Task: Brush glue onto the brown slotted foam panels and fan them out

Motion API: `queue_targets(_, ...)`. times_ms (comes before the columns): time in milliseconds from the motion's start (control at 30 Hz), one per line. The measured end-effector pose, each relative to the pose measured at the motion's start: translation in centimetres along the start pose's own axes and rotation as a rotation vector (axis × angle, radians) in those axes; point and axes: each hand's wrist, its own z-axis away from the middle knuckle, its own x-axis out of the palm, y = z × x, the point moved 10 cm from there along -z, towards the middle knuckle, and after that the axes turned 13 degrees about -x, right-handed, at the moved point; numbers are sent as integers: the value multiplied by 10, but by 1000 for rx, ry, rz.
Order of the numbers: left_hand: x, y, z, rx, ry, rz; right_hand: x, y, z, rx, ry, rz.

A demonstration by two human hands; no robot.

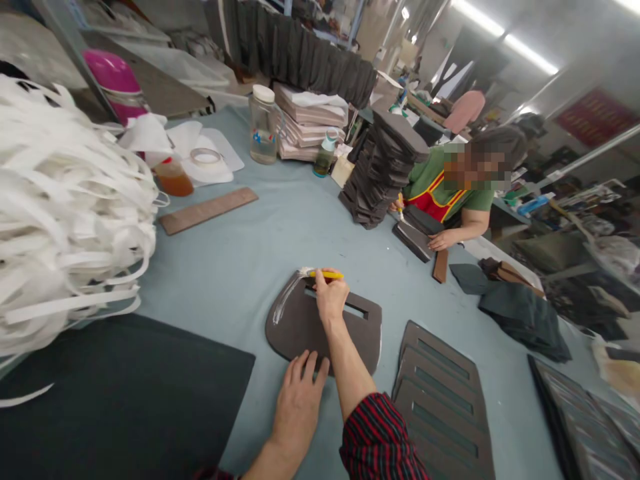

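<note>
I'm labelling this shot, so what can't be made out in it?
In the head view:
- Brush: part of its handle, covered by the right hand
- Slotted piece: the area under the right forearm
- Slotted stack: near end, cut off by the bottom edge
- White strips: cut off by the left edge
- Red sign: wording, too blurred

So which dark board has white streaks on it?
The single board under the yellow brush; the overlapping boards to its right show no such streaks.

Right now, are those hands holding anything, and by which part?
The right hand holds a brush by its yellow handle. The left hand holds nothing; its fingers lie at the dark panel's near edge.
</note>
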Motion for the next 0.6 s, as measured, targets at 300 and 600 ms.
queue_targets(300,0,1,-1,51,-61,-16,-234,76,43,183,410,476)
queue_targets(600,2,5,1,72,-116,46,-258,80,124,204,402,401)
